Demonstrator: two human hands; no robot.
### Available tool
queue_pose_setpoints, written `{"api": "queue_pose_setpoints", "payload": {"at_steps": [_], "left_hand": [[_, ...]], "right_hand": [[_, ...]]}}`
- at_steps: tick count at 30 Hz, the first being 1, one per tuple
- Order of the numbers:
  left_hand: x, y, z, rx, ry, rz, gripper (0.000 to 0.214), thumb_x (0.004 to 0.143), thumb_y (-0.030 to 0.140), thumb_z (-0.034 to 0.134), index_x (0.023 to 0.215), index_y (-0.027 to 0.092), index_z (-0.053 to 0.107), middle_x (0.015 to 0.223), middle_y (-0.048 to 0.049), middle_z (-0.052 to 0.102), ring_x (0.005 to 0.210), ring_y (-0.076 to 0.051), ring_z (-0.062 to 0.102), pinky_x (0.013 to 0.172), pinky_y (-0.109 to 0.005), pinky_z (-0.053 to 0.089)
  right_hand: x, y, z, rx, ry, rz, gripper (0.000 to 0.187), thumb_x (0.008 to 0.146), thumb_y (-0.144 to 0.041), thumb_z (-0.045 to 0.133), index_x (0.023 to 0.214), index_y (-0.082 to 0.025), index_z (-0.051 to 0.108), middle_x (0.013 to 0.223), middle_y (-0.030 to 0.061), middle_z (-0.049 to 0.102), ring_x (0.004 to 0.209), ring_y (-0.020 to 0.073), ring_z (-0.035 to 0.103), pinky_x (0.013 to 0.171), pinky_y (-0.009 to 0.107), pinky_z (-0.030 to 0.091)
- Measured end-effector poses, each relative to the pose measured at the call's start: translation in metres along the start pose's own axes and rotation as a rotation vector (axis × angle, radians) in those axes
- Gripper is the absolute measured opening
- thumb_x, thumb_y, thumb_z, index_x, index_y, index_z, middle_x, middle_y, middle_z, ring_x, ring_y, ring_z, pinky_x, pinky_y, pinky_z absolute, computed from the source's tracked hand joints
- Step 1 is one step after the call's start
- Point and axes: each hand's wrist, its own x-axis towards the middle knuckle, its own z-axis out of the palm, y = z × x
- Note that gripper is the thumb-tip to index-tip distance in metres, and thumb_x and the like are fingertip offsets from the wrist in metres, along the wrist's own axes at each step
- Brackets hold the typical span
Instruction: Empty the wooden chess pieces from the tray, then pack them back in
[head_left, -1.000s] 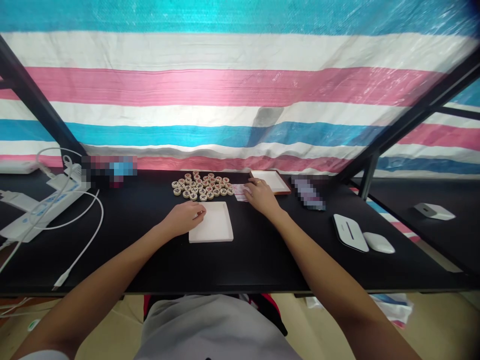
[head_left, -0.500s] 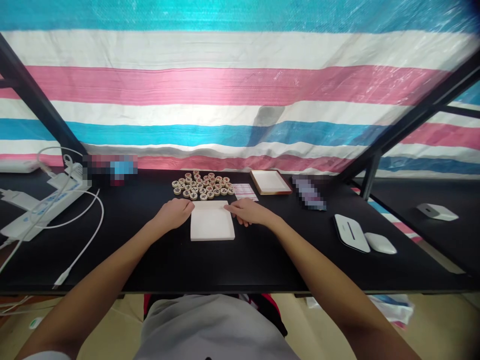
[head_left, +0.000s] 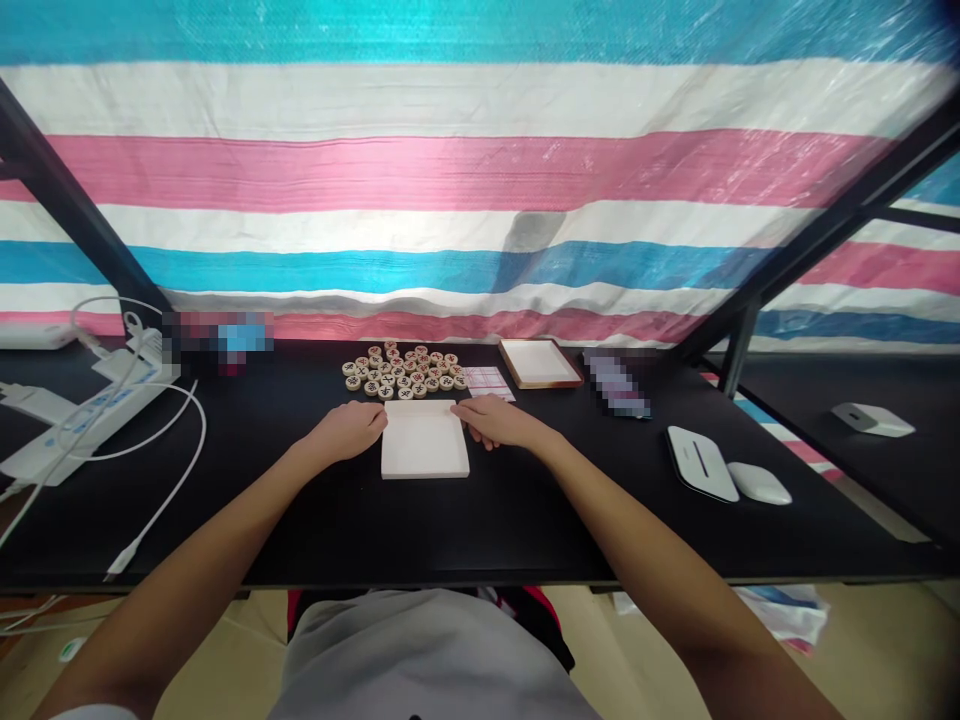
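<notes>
— Where are the two hands just now?

— Both low on the black worktop (head_left: 480,520), one at each side of a flat white tray (head_left: 424,441). The left hand (head_left: 349,430) rests at the tray's left edge with its fingers loosely curled, fingertips touching the far left corner. The right hand (head_left: 496,422) lies against the right edge, fingers stretched flat and pointing toward the far right corner.

— Is either one gripping it?

— They touch its rim, but I cannot tell whether they pinch it or only rest there; the tray lies flat on the worktop between them.

— And what lies past the fingers?

— Just beyond the left hand and the tray's far edge sits a cluster of round wooden chess pieces (head_left: 403,370), packed close together. Beyond the right hand's fingertips is a small pink-gridded paper (head_left: 489,382), and a little farther out to that hand's right a shallow tray with a brown rim (head_left: 540,364).

— Anything off to the sides?

— Well out from the left hand, a white power strip (head_left: 90,410) with looping white cables (head_left: 180,440). Well out from the right hand, a flat white device (head_left: 701,465) with a white mouse (head_left: 759,484) just beside it. A striped tarpaulin (head_left: 480,170) hangs behind the worktop.
</notes>
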Motion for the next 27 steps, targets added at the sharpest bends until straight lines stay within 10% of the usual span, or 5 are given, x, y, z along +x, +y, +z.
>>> {"api": "queue_pose_setpoints", "payload": {"at_steps": [27], "left_hand": [[-0.0017, 0.0004, -0.0019, -0.009, 0.000, 0.010, 0.039, 0.093, 0.035, 0.023, 0.084, 0.020, 0.058, 0.095, -0.0110, 0.068, 0.085, -0.028, 0.065, 0.073, -0.036, 0.047]], "right_hand": [[-0.0013, 0.0008, -0.0036, -0.214, 0.121, -0.097, 0.041, 0.098, -0.039, 0.027, 0.075, -0.018, 0.053, 0.061, -0.0004, 0.060, 0.045, 0.0093, 0.054, 0.053, 0.020, 0.040]]}}
